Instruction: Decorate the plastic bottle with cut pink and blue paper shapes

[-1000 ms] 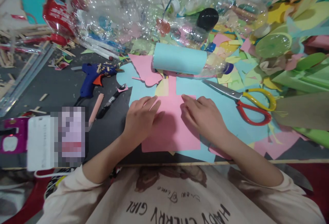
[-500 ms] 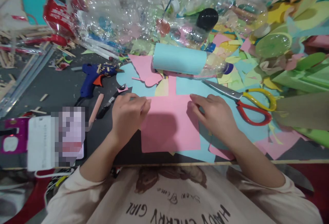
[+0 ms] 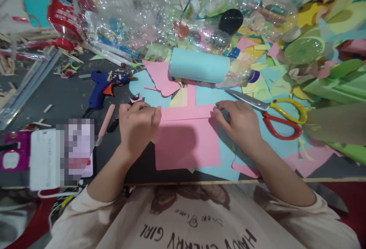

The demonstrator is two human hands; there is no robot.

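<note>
Pink sheet lay partly over blue paper, near the front edge of the bench. Left hand and right hand each pinched one end of its folded strip. Uneven pull risked setting it crooked; loose blue paper might have slid beneath.

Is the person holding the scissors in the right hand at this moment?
No, the scissors lie apart, beside the right hand, which holds the edge of the pink paper.
</note>
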